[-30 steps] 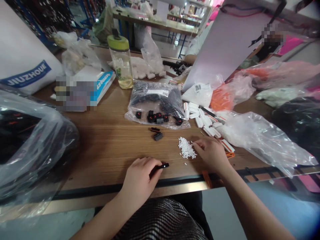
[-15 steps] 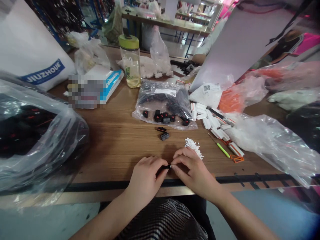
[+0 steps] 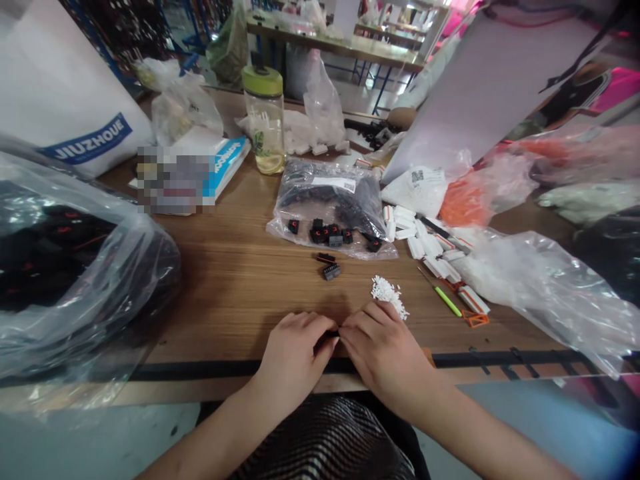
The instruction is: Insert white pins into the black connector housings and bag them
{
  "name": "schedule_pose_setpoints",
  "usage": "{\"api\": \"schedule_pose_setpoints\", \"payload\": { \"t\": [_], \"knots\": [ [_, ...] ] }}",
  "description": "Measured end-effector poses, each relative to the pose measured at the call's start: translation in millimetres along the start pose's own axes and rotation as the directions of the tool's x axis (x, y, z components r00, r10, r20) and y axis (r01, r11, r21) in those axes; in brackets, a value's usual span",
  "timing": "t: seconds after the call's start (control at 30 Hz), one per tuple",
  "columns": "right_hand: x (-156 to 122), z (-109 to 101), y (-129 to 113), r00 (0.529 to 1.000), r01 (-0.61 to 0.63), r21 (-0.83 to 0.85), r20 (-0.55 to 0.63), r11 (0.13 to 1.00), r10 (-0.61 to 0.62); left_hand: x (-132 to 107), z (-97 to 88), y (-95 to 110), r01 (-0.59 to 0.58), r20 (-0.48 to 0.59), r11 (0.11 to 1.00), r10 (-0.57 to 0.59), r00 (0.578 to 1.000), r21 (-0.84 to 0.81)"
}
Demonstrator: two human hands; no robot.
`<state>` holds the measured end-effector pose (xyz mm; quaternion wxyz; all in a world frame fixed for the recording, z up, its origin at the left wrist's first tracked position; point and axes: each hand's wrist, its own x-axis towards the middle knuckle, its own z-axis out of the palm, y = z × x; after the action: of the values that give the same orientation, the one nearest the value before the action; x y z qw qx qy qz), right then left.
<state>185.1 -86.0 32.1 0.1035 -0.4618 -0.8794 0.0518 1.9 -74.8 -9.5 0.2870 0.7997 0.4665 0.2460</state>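
My left hand [image 3: 299, 353] pinches a small black connector [image 3: 329, 333] between thumb and fingers just above the table's front edge; most of it is hidden. Against its right end, the fingers of my right hand [image 3: 383, 350] are pressed together, and whatever they hold is out of sight. Beyond my right hand lies a heap of tiny white plugs [image 3: 387, 293]. Farther back on the wood are a grey multi-pin connector [image 3: 331, 271] and a thin black strip piece with orange [image 3: 325, 257].
A clear bag of black connectors [image 3: 330, 193] lies behind, with loose ones on its front. White pieces [image 3: 425, 243], a green-handled pick [image 3: 448, 301] and plastic bags [image 3: 545, 287] are at right. A large open bag [image 3: 150, 267] stands left, a bottle [image 3: 264, 120] at the back.
My right hand's fingers have drawn closer together and tilted over, covering the right end of the black connector. My left hand keeps its pinch in nearly the same place.
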Motion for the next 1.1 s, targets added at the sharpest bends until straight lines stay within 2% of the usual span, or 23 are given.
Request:
{"api": "schedule_pose_setpoints", "payload": {
  "t": [0.13, 0.3, 0.4, 0.5, 0.57, 0.63, 0.73, 0.83, 0.9, 0.97, 1.03, 1.1],
  "knots": [
    [-6.9, -0.3, 1.9, 0.999, -0.001, 0.018, -0.047, 1.0, 0.002, -0.1, 1.5, -1.1, -0.015, -0.021, 1.0, 0.015, 1.0, -0.022],
    [-10.6, 0.5, -5.1, 0.998, 0.033, -0.018, -0.045, 0.999, -0.034, 0.5, 2.8, -3.1, -0.021, -0.03, 1.0, 0.021, 0.999, -0.015],
    [-6.1, -2.9, -0.2, 1.0, 0.015, 0.057, -0.01, 0.998, -0.015, 0.0, 2.1, -2.4, -0.019, -0.024, 1.0, 0.018, 1.0, -0.024],
    [9.5, -6.9, 20.6, 0.999, -0.029, 0.098, -0.03, 0.995, 0.033, -0.3, 1.2, -0.9, -0.027, -0.03, 0.999, 0.026, 0.999, -0.03],
    [26.1, -6.0, 38.1, 0.994, -0.071, 0.001, -0.085, 0.997, 0.071, 0.0, 0.7, 0.0, -0.027, -0.035, 0.999, 0.026, 0.999, -0.024],
    [44.4, -1.5, 52.0, 0.996, -0.051, -0.085, -0.075, 0.995, 0.045, 0.5, 0.2, 0.9, -0.023, -0.033, 1.0, 0.023, 0.999, -0.02],
    [66.8, 6.9, 61.3, 1.0, 0.002, -0.142, -0.023, 0.99, -0.006, 0.3, -1.0, 2.8, -0.021, -0.017, 0.999, 0.02, 1.0, -0.033],
    [76.4, 11.6, 61.9, 1.0, 0.02, -0.152, 0.006, 0.988, -0.019, -2.1, -5.0, 4.8, -0.028, -0.017, 0.995, 0.027, 0.999, -0.092],
    [76.3, 12.5, 62.1, 1.0, 0.009, -0.096, 0.011, 0.995, -0.008, -3.5, -11.1, 4.8, -0.03, -0.024, 0.982, 0.026, 0.999, -0.188],
    [73.5, 12.5, 62.6, 0.999, -0.026, 0.031, 0.021, 0.999, 0.026, -2.2, -21.0, 2.7, -0.007, -0.008, 0.961, 0.005, 1.0, -0.275],
    [70.1, 11.7, 62.4, 0.996, -0.066, 0.16, 0.068, 0.985, 0.056, 4.3, -33.6, -1.8, 0.033, 0.028, 0.958, -0.026, 0.999, -0.285],
    [67.4, 9.2, 60.6, 0.988, -0.11, 0.218, 0.13, 0.97, 0.083, 16.6, -45.8, -8.3, 0.047, 0.035, 0.972, -0.04, 0.999, -0.231]
  ]
}}
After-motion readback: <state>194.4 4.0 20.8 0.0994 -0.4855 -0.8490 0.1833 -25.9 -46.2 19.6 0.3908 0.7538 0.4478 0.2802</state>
